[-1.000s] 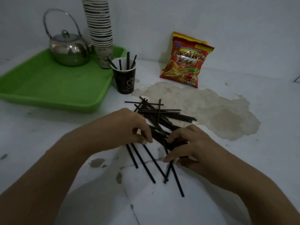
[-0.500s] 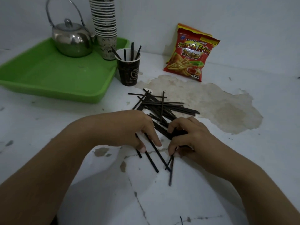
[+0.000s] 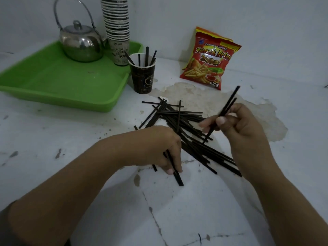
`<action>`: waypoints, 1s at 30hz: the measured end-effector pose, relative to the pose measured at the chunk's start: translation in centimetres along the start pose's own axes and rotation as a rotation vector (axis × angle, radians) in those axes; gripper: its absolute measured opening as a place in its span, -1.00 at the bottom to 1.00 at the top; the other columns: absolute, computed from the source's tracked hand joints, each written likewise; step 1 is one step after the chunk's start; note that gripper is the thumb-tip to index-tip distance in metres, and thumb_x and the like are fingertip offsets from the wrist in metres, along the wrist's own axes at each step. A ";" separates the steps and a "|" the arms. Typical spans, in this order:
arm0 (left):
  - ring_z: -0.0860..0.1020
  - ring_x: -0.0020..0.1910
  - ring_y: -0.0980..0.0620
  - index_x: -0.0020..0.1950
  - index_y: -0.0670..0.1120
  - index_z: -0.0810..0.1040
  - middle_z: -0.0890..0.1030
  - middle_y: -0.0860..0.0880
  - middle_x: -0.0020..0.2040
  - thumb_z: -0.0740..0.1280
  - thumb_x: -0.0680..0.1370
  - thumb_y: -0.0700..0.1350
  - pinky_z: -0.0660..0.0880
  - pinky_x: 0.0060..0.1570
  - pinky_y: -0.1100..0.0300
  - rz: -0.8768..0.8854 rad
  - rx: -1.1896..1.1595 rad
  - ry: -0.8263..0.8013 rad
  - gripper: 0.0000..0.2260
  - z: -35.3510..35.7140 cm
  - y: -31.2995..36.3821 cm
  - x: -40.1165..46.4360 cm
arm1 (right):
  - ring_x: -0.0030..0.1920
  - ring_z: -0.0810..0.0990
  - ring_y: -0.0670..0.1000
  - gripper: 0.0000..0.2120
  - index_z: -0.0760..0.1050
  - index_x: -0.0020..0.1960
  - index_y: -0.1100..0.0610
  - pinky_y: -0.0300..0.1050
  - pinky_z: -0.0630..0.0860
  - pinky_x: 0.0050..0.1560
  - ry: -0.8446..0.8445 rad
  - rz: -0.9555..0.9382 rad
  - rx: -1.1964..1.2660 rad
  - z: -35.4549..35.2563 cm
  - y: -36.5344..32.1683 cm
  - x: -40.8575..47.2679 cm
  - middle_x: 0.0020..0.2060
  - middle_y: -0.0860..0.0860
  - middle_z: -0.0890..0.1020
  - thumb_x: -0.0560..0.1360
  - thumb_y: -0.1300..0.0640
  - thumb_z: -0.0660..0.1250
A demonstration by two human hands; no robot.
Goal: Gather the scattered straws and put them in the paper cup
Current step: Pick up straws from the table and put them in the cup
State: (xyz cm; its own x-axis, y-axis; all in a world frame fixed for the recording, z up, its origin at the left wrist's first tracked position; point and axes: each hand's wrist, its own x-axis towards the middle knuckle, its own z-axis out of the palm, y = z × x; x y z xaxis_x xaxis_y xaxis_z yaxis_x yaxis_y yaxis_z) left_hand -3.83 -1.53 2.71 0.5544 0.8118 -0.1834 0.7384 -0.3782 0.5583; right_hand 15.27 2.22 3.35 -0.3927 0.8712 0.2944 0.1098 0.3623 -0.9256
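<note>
Many black straws (image 3: 179, 121) lie in a messy pile on the white tabletop (image 3: 53, 132) — that is what I must gather. Far to the left sits a green tray (image 3: 53, 82) with a shiny kettle (image 3: 81, 43) and a tall stack of cups (image 3: 117, 29). Just beside the tray stands the paper cup (image 3: 143, 77), and a few straws stick up out of it.

My left hand (image 3: 159, 148) is down on the near edge of the pile, its grip pinched on one or two straws (image 3: 174, 172) near their ends. My right hand (image 3: 236, 123) is lifted up, with its grip closed on two straws (image 3: 229, 103) around their middle.

I think these straws are very light, thin and a bit slippery — they may roll or slide out. Holding them near the middle should keep them from tipping. A red snack bag (image 3: 209, 59) leans on the wall behind.
</note>
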 end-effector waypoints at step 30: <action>0.64 -0.12 0.09 0.31 -0.10 0.40 0.65 -0.12 -0.08 0.35 0.48 -0.29 0.59 -0.08 0.29 0.191 -0.075 1.195 -0.58 -2.7 -0.7 -1.6 | -0.20 0.68 0.10 -0.44 0.18 0.34 -0.05 0.03 0.62 -0.04 0.386 -0.110 0.156 1.6 -0.1 0.2 -0.08 0.17 0.57 0.50 0.44 0.20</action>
State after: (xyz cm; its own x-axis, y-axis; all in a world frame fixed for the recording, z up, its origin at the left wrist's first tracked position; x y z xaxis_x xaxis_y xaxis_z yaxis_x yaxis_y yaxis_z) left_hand -6.24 -1.35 4.86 -0.0809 0.6592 0.7476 0.6375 -0.5424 0.5472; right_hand 13.73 1.85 3.14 -0.0210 0.9009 0.4335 -0.0650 0.4314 -0.8998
